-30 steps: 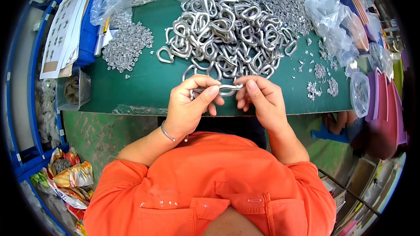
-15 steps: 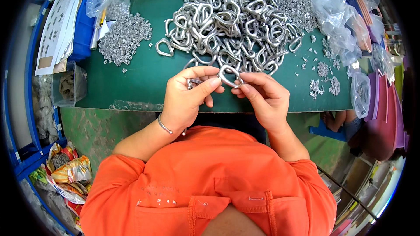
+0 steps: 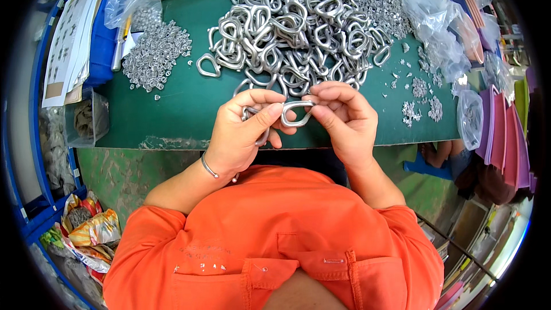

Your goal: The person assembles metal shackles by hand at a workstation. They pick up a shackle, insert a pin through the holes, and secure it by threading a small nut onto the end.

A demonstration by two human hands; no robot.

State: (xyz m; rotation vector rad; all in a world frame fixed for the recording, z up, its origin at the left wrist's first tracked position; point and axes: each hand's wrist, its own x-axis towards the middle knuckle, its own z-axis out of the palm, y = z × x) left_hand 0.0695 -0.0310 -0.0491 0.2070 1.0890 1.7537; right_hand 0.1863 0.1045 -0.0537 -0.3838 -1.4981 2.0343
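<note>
Between my two hands, just above the table's near edge, I hold a silver metal ring (image 3: pixel 296 114), rounded and slightly bent like a carabiner blank. My left hand (image 3: pixel 248 123) pinches its left end between thumb and forefinger. A second metal ring (image 3: pixel 251 113) sits in the curled fingers of that hand, partly hidden by them. My right hand (image 3: pixel 343 116) pinches the ring's right end with thumb and fingertips. Right beyond my hands rises a large heap of similar metal rings (image 3: pixel 298 28). One loose ring (image 3: pixel 208 65) lies at the heap's left side.
On the green table (image 3: pixel 189 112), a pile of small clear pieces (image 3: pixel 156 60) lies left. Tiny grey parts (image 3: pixel 373 0) spread behind the heap; small clusters (image 3: pixel 419 87) lie right. A clear box (image 3: pixel 86 116) sits at the left edge, plastic bags (image 3: pixel 430 23) at the right.
The ring between my hands has turned from a tilted upright position to a flatter, sideways one. My right fingers have shifted their grip on it. The view has moved slightly.
</note>
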